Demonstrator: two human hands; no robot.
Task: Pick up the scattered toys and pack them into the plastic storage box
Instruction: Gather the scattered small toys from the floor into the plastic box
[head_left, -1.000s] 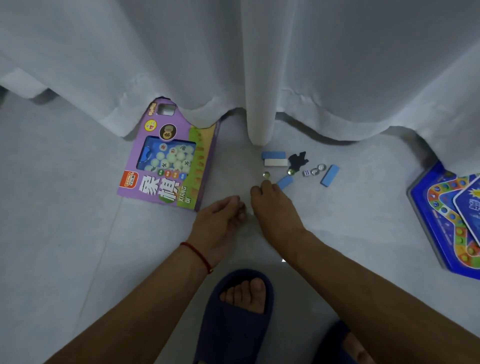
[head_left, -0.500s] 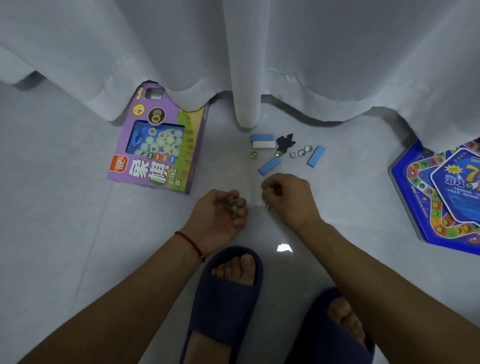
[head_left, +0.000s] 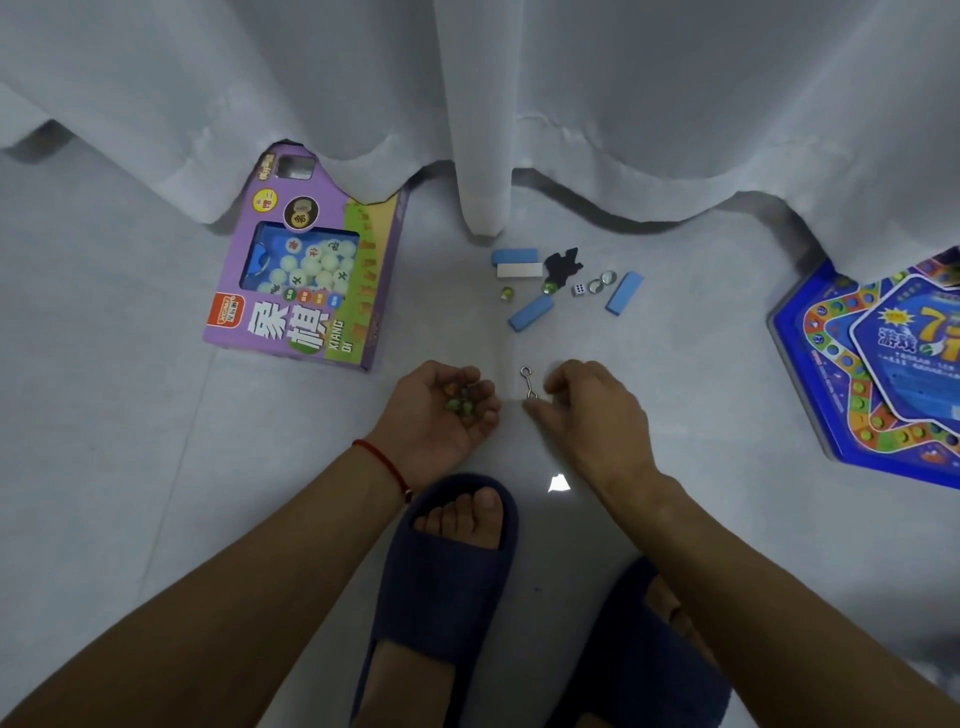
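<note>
Slippers (head_left: 441, 582) stand nearest on the floor (head_left: 130, 467). Beyond them the left hand (head_left: 441, 410) lies palm up, fingers cupped around marbles (head_left: 460, 400). Just beside it the right hand (head_left: 592, 410) hovers with relaxed fingers holding nothing, near a metal hook (head_left: 528, 382). Farther off lie blue blocks (head_left: 530, 312), a die (head_left: 578, 289), a purple game box (head_left: 306, 270) and a board game (head_left: 883, 374) by the curtain (head_left: 519, 104).

Bare floor (head_left: 675, 374) lies open between the purple game box (head_left: 306, 270) and blue board (head_left: 883, 374); a curtain (head_left: 478, 104) blocks beyond.

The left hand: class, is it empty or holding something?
Holding something: the left hand lies palm up, fingers curled around several small marbles.
</note>
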